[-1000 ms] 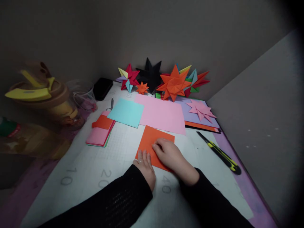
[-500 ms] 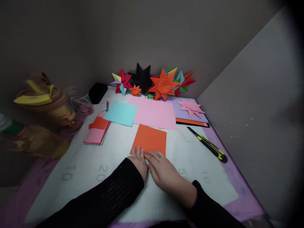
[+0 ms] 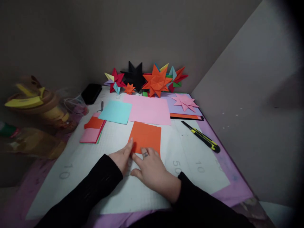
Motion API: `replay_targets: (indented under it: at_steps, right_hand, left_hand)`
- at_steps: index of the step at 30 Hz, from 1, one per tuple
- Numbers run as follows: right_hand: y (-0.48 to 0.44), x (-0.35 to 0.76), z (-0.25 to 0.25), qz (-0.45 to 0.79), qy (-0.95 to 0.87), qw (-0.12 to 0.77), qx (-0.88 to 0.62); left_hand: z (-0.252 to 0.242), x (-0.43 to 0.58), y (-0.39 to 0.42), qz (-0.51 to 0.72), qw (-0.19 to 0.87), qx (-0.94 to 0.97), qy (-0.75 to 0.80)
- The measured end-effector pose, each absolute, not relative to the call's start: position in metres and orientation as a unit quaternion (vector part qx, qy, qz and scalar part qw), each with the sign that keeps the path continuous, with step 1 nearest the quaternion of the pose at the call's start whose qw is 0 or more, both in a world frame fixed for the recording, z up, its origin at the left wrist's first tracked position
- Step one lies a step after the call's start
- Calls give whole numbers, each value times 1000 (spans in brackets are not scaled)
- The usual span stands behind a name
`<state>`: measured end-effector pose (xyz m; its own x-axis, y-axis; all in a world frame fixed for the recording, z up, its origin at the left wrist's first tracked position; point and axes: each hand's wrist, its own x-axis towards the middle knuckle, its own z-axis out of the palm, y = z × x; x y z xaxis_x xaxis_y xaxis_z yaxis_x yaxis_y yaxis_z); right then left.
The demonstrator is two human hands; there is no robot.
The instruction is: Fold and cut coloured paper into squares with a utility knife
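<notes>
A sheet of orange paper (image 3: 147, 136) lies on the white sheet right in front of me. The fingers of my left hand (image 3: 121, 160) are stretched out, touching the paper's lower left corner. On its near edge rest the fingertips of my right hand (image 3: 152, 167), with the thumb apart and lying over the white sheet. Both hands are open and grip nothing. Beyond the orange paper are a light blue sheet (image 3: 116, 112) and a larger pink sheet (image 3: 147, 109).
Left is a stack of small coloured papers (image 3: 90, 135). A yellow-and-black utility knife (image 3: 201, 136) lies at right. Folded paper stars (image 3: 157, 80) lean at the back wall. A bottle (image 3: 33, 141) and a lidded cup (image 3: 38, 106) stand at far left.
My left hand has slid left to the paper's corner, and its fingers have turned. My right hand has spread its fingers and thumb on the near edge. The view has shifted slightly.
</notes>
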<state>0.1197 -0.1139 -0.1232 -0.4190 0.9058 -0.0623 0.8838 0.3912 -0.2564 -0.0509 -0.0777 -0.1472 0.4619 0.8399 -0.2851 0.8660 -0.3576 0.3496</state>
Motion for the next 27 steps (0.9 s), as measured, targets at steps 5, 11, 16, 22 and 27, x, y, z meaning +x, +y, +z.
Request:
replay_targets:
  at_steps: [5,11,16,22,27]
  right_hand:
    - [-123,120,-127,102,-817,68,-563]
    - [-146,152,-137,96,-790,75,-601]
    - [-154,176,-138,78,-770,59,-631]
    - [-157,185,-137,99,-773,32,-626]
    - [-154,182,-124,131,-763,7,-633]
  left_hand:
    - [-173,-53,-77,3,165,866,473]
    - [-187,-59,-75,39,77,927,365]
    - [-188,-58,-80,57,35,927,369]
    - [-184,-65,-93,32,-7,887,460]
    - [-173,-65,-95,-18,-11,872,490]
